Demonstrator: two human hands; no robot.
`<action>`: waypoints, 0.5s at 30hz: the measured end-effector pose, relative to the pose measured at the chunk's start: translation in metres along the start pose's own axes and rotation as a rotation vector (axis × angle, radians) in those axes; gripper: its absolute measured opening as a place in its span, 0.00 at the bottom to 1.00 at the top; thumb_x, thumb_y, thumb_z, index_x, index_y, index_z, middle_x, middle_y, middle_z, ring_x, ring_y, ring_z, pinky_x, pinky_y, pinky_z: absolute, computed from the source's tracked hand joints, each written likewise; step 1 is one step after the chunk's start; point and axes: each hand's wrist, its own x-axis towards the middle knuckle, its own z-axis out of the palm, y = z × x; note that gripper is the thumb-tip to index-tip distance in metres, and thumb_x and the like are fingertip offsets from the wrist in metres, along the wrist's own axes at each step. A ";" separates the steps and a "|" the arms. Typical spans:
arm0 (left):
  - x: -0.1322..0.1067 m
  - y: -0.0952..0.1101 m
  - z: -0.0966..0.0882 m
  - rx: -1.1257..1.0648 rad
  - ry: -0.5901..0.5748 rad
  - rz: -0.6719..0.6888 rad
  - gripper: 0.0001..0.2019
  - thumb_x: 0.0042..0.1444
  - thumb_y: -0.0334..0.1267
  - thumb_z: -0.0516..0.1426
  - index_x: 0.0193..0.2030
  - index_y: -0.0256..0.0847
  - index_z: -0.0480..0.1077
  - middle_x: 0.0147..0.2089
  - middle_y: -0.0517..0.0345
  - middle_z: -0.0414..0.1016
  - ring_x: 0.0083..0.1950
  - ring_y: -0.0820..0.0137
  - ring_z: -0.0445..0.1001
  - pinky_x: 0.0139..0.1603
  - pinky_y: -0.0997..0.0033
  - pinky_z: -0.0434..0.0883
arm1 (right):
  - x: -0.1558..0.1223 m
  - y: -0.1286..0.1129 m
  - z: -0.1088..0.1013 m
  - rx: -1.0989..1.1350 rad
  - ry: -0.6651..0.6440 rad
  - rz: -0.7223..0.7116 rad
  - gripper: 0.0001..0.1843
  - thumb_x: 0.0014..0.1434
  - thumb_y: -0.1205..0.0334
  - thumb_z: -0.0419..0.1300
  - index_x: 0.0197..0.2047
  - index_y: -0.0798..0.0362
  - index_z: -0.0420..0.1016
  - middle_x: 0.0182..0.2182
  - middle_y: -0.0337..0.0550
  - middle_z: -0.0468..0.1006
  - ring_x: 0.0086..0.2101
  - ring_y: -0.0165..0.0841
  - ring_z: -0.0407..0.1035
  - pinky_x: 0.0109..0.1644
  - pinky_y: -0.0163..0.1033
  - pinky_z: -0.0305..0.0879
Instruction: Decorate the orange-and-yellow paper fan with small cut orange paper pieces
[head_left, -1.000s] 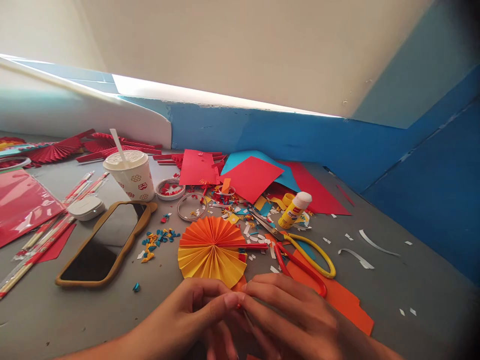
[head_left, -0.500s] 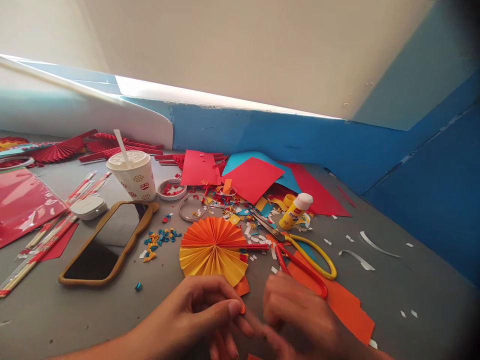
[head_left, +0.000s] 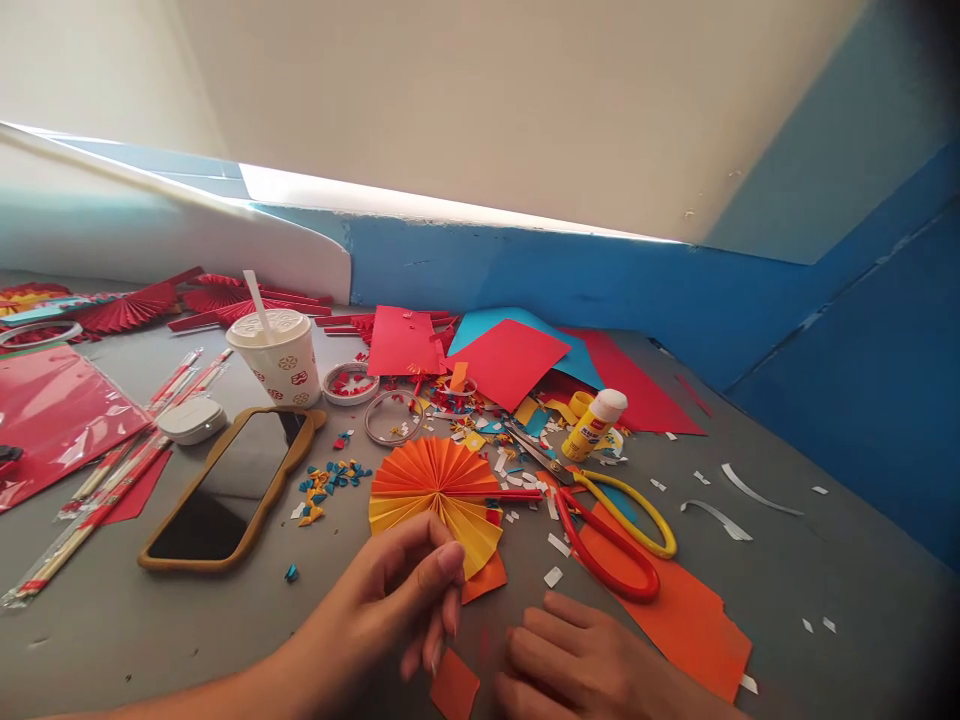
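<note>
Your left hand (head_left: 405,590) is in front of the low edge of the paper fan (head_left: 431,465). Your thumb is close to your pointing finger, but I cannot tell if the fingers clamp on a small thing. Your right hand (head_left: 574,660) is low, near the worktop (head_left: 817,550), with its fingers bent. I cannot tell if they hold something.

The fan lies flat, orange on top and yellow below, and a red stick (head_left: 521,494) pokes out to the right. An orange scrap (head_left: 455,685) is between your hands. Beside your right hand is a big orange sheet (head_left: 694,625), with the red handle of the scissors (head_left: 562,476) partly on it. The glue (head_left: 591,428) stands just behind the scissors. Left of the fan are blue and yellow bits (head_left: 328,480), then your phone (head_left: 225,495).
</note>
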 end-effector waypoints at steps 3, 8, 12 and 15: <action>0.000 0.006 -0.002 0.043 0.062 0.069 0.19 0.60 0.53 0.55 0.29 0.38 0.63 0.23 0.66 0.65 0.17 0.84 0.58 0.16 0.86 0.55 | -0.001 0.004 -0.002 -0.076 0.111 0.066 0.12 0.65 0.69 0.53 0.29 0.52 0.69 0.27 0.39 0.74 0.25 0.31 0.66 0.30 0.40 0.59; 0.001 0.009 -0.004 0.078 0.078 0.164 0.19 0.60 0.53 0.55 0.30 0.38 0.62 0.24 0.66 0.65 0.17 0.83 0.59 0.15 0.85 0.54 | 0.008 -0.008 0.012 -0.148 0.301 -0.011 0.14 0.70 0.69 0.48 0.45 0.53 0.75 0.43 0.40 0.82 0.43 0.32 0.74 0.50 0.41 0.67; 0.001 0.005 -0.006 0.137 0.036 0.195 0.18 0.63 0.51 0.53 0.31 0.38 0.62 0.24 0.65 0.66 0.18 0.83 0.59 0.17 0.85 0.55 | 0.013 -0.017 0.020 -0.221 0.224 -0.169 0.18 0.72 0.68 0.44 0.57 0.53 0.69 0.56 0.32 0.74 0.55 0.26 0.68 0.63 0.34 0.60; 0.001 0.002 -0.005 0.153 -0.004 0.196 0.18 0.63 0.51 0.53 0.31 0.38 0.61 0.24 0.65 0.66 0.18 0.83 0.59 0.17 0.84 0.56 | 0.005 -0.011 0.016 -0.240 0.086 -0.170 0.19 0.71 0.63 0.47 0.61 0.57 0.65 0.60 0.39 0.69 0.58 0.28 0.66 0.64 0.32 0.60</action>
